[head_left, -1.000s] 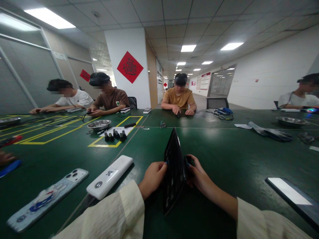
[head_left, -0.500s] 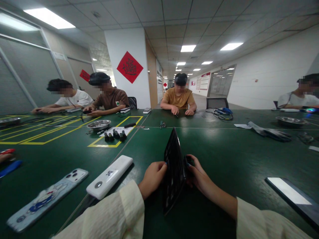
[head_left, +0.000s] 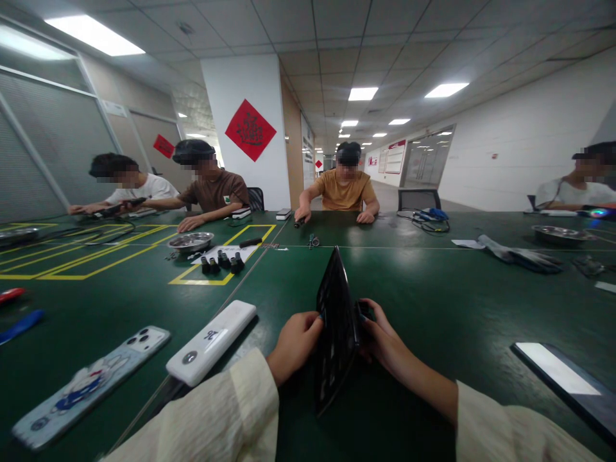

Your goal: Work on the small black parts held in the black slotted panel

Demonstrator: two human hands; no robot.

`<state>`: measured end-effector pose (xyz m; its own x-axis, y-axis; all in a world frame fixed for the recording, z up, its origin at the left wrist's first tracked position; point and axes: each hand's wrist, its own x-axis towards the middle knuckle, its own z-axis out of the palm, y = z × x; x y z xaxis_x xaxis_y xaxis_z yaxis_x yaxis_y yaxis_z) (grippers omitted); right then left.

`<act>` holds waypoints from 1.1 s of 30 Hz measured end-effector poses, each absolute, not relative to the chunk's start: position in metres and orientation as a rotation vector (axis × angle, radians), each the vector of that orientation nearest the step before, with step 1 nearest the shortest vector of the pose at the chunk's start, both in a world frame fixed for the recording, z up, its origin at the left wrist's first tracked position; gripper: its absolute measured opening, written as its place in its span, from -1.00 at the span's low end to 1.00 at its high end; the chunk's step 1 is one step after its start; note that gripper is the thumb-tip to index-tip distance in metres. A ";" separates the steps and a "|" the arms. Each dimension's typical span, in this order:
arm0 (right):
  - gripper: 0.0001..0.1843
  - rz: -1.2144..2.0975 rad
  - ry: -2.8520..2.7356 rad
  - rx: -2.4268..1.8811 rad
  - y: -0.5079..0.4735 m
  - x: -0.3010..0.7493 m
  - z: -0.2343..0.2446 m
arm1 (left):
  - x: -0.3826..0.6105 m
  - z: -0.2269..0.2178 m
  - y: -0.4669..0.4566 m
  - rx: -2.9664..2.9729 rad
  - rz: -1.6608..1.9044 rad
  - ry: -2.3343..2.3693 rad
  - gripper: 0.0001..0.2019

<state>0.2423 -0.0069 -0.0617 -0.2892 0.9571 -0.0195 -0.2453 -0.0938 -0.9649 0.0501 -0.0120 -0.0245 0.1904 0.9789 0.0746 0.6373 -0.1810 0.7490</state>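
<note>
I hold a black flat rectangular panel (head_left: 335,321) standing on its edge on the dark green counter (head_left: 447,301), straight in front of me, its upper corner pointing away towards the far side. My left hand (head_left: 294,346) presses against the panel's left face, the fingers (head_left: 315,319) close together with their tips on the rim. My right hand (head_left: 385,340) clasps the opposite face, its fingers (head_left: 374,309) curled in against the panel, so the piece is pinched between both hands. A white oblong power bank (head_left: 212,342) lies near my left sleeve, and a phone in a pale cartoon-printed case (head_left: 91,385) lies further left. A dark slab with a lit white screen (head_left: 563,377) rests well apart on my right.
</note>
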 end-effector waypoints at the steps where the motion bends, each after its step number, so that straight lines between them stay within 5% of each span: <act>1: -0.23 1.574 -1.179 -0.906 -0.007 0.242 -0.062 | 0.050 -0.024 -0.012 1.895 0.764 1.515 -0.66; 33: -0.26 1.565 -1.200 -0.906 -0.008 0.242 -0.059 | 0.051 -0.020 -0.013 1.928 0.713 1.523 -0.70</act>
<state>0.2422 -0.0082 -0.0590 -0.2917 0.9564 -0.0145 -0.2342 -0.0861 -0.9684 0.0507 -0.0131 -0.0195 0.2070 0.9766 0.0576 0.6695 -0.1843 0.7196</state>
